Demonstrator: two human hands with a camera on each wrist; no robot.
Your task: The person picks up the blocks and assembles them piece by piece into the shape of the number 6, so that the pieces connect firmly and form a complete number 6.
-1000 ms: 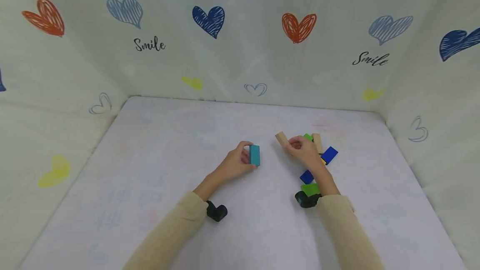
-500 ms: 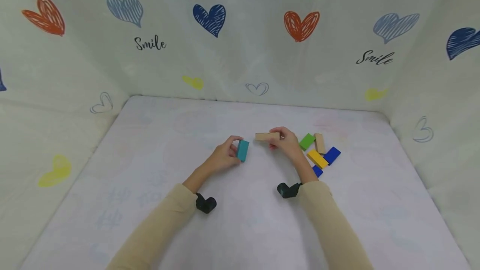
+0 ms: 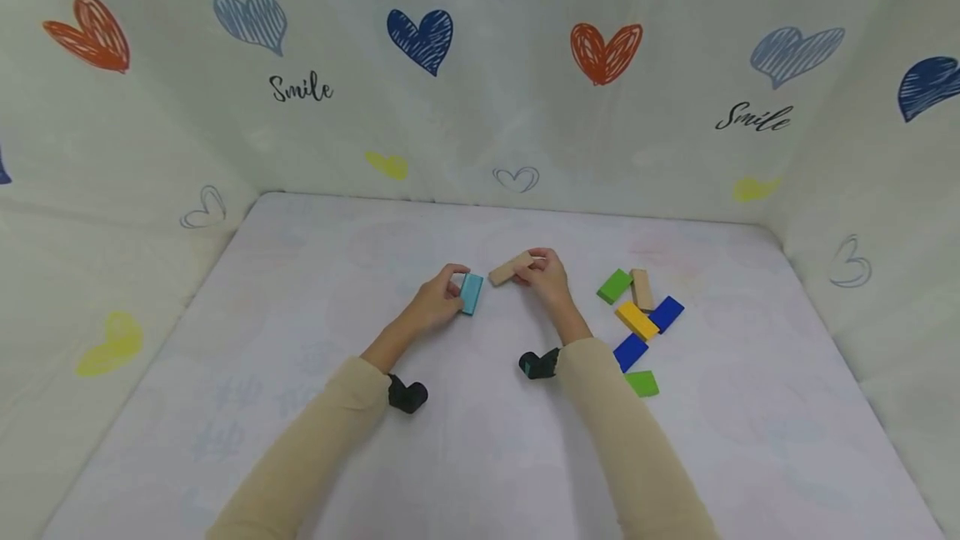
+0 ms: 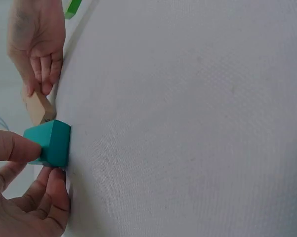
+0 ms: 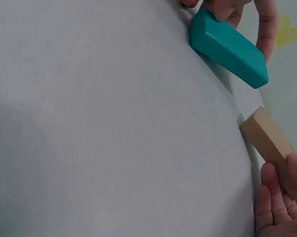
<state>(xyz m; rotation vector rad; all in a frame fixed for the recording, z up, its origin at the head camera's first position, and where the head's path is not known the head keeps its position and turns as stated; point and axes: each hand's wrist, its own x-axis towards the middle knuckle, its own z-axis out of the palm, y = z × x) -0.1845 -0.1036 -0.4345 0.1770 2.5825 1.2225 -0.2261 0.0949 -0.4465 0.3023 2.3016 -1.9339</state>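
My left hand (image 3: pixel 435 300) grips a teal block (image 3: pixel 471 294) between thumb and fingers, low over the white table. A plain wooden block (image 3: pixel 511 268) is pinched by my right hand (image 3: pixel 547 280), just to the right of the teal one and slightly farther back. In the right wrist view a narrow gap shows between the teal block (image 5: pixel 230 49) and the wooden block (image 5: pixel 269 136). The left wrist view has the thumb (image 4: pixel 17 148) pressed on the near face of the teal block (image 4: pixel 49 143).
Right of my right hand lies a loose group of blocks: a green block (image 3: pixel 615 286), a wooden block (image 3: pixel 642 289), a yellow block (image 3: pixel 637 321), two blue blocks (image 3: pixel 666 314) and another green block (image 3: pixel 642 383) partly behind the sleeve. A hanging cloth (image 3: pixel 480 132) borders the table's back.
My right hand has carried the wooden block left, away from the group, and turned it. The left hand has shifted left and slightly back with the teal block.
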